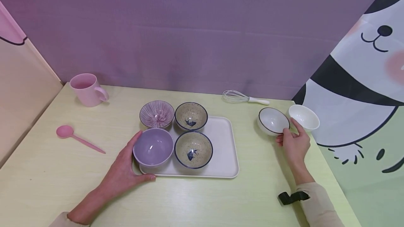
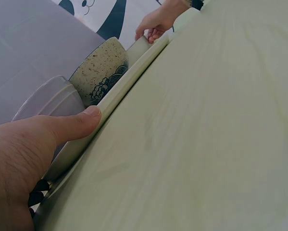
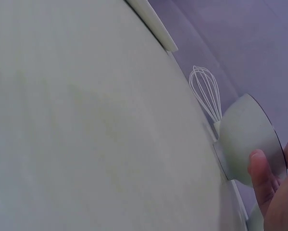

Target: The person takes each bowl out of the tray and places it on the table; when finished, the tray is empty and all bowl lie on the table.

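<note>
My left hand (image 1: 121,172) spans the front left corner of a white tray (image 1: 221,150), fingers straight and spread beside a purple bowl (image 1: 153,147). In the left wrist view its thumb lies against the tray's rim. Also on the tray are a purple-streaked bowl (image 1: 156,114) and two speckled bowls with blue fish, one behind (image 1: 191,115) and one in front (image 1: 193,150). To the right, my right hand (image 1: 296,146) pinches the near right rim of a white bowl with a dark rim (image 1: 273,121), thumb on its outer wall (image 3: 247,137). Its index finger overlaps a plain white bowl (image 1: 304,116).
A white-handled whisk (image 1: 246,98) lies along the back of the table, behind the dark-rimmed bowl. At the left are a pink mug (image 1: 88,90) and a pink spoon (image 1: 79,138). Purple fabric (image 1: 189,34) rises behind the table, and a panda-print panel (image 1: 356,90) stands at the right edge.
</note>
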A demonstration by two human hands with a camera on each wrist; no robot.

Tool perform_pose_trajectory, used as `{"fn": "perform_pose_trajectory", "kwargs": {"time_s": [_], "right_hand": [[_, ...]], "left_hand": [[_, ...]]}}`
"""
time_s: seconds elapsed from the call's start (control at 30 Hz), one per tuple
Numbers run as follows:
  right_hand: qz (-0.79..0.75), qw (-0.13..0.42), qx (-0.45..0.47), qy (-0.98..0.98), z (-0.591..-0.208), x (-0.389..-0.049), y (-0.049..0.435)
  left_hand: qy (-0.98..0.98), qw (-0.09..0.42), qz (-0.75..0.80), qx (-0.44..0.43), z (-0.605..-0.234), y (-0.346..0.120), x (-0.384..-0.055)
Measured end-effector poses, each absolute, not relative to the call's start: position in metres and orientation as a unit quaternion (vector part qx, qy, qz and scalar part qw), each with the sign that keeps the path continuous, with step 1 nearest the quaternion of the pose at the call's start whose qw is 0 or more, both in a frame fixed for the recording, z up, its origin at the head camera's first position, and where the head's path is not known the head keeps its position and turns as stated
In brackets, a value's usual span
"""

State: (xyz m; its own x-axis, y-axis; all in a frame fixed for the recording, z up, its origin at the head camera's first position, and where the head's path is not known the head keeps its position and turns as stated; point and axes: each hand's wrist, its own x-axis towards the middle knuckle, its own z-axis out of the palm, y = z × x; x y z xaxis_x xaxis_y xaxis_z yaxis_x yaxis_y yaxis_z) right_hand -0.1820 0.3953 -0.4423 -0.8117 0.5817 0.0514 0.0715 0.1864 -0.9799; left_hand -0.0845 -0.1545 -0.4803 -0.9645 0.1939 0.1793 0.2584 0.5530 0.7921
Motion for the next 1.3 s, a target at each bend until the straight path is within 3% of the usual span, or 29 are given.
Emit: {"fn": "perform_pose_trajectory", "kwargs": {"time_s": [0.67, 1.3], "right_hand": [[0.604, 0.250, -0.213, -0.727, -0.449, -0.200, 0.398], [0.627, 0.234, -0.213, -0.712, -0.446, -0.204, 0.395]], "left_hand": [[-0.874, 0.039, -0.466, -0.136, -0.483, -0.155, -0.085], [-0.876, 0.034, -0.463, -0.133, -0.480, -0.155, -0.084]]}}
